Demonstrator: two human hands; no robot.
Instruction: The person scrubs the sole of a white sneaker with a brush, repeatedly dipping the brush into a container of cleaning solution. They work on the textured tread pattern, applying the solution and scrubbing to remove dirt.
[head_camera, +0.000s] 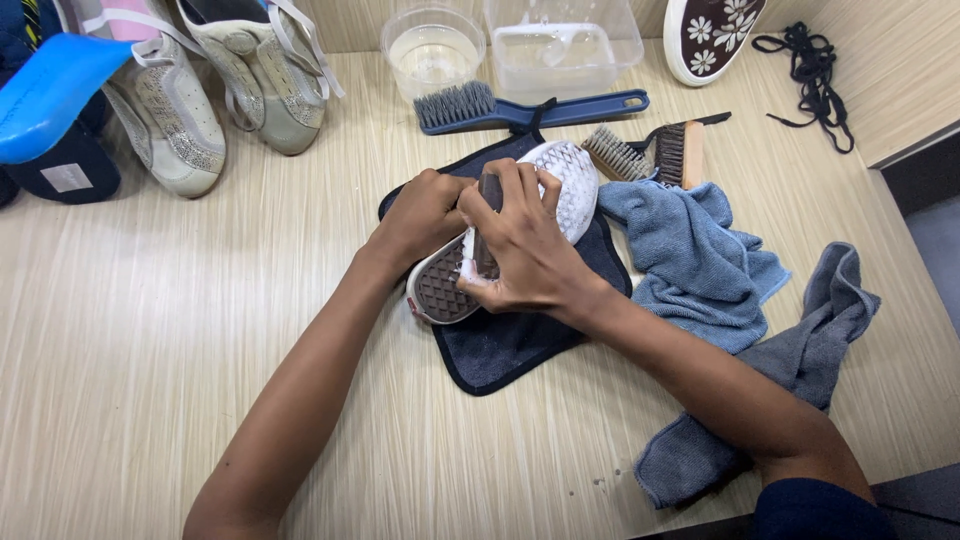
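Note:
A shoe (572, 175) lies sole-up on a dark blue cloth mat (500, 350) in the middle of the table, its brown tread partly covered in white foam. My left hand (425, 215) grips the shoe along its far side. My right hand (520, 245) is closed around a small dark brush (488, 235), whose bristles press on the sole near the heel. The brush is mostly hidden by my fingers.
A blue long-handled brush (530, 108), two smaller brushes (650, 152), a cup of water (432, 50) and a clear tub (562, 42) stand behind. Blue (700, 260) and grey (800, 360) cloths lie right. Pale sneakers (210, 90), black laces (812, 70), another shoe (712, 35).

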